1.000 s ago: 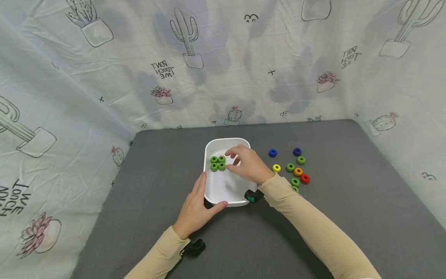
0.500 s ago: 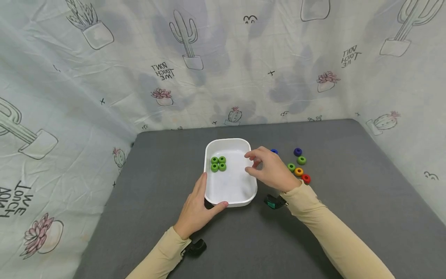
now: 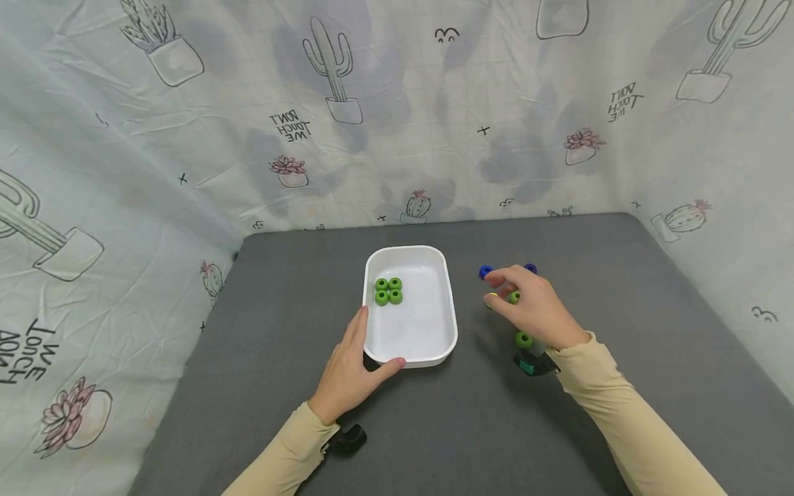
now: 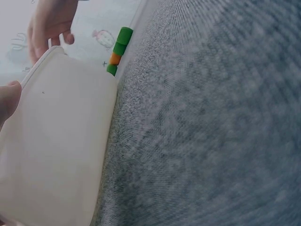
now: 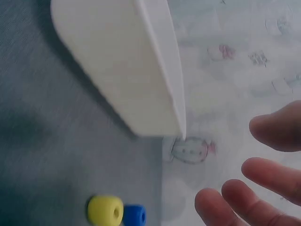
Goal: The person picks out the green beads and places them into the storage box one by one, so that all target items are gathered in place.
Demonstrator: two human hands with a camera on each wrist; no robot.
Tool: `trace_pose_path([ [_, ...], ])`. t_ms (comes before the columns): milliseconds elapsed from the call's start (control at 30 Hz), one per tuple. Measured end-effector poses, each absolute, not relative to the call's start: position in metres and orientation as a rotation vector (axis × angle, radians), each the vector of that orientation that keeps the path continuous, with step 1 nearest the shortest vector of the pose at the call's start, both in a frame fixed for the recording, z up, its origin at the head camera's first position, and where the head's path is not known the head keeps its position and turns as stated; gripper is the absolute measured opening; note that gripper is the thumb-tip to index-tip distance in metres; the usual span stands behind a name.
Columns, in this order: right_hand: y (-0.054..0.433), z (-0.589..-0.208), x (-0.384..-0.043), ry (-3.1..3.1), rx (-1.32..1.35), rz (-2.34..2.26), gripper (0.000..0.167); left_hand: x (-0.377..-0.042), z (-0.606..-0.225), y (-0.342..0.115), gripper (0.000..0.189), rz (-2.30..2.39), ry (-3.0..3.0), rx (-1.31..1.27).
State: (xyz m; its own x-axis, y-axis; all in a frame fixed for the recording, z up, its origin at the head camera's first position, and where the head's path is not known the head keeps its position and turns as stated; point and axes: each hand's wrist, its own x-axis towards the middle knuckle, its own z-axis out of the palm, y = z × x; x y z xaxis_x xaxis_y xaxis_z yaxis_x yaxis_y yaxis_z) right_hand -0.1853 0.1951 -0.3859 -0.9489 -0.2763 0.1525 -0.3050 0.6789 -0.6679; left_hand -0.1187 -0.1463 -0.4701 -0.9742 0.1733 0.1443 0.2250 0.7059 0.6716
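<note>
A white plastic tray (image 3: 418, 337) lies on the grey table, with several green beads (image 3: 395, 297) grouped in its left half. My left hand (image 3: 347, 379) rests against its near left corner, fingers straight along the side and thumb on the front rim. To the right of the tray, my right hand (image 3: 536, 310) hovers over the loose beads, fingers spread and nothing between them. Close by its fingertips are a blue bead (image 3: 486, 272) and a yellow bead (image 5: 104, 210). A green bead (image 3: 524, 339) shows below the palm; the hand hides others.
A dark blue bead (image 3: 530, 268) lies just behind the right hand. In the left wrist view, an orange bead (image 4: 114, 59) stands in line with green ones beyond the tray. A cactus-print cloth (image 3: 397, 138) surrounds the grey tabletop (image 3: 298, 289).
My right hand has moved right, from above the tray beside the green beads to over the loose beads. The left hand and tray have stayed in place.
</note>
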Motion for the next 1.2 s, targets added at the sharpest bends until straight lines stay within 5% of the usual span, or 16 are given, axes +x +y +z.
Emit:
trace_pose_path([
  [1200,0.249,-0.435,-0.164,-2.949,0.452,0.862,0.035,-0.118,-0.471,-0.147,0.117,-1.128,-2.836,-0.346],
])
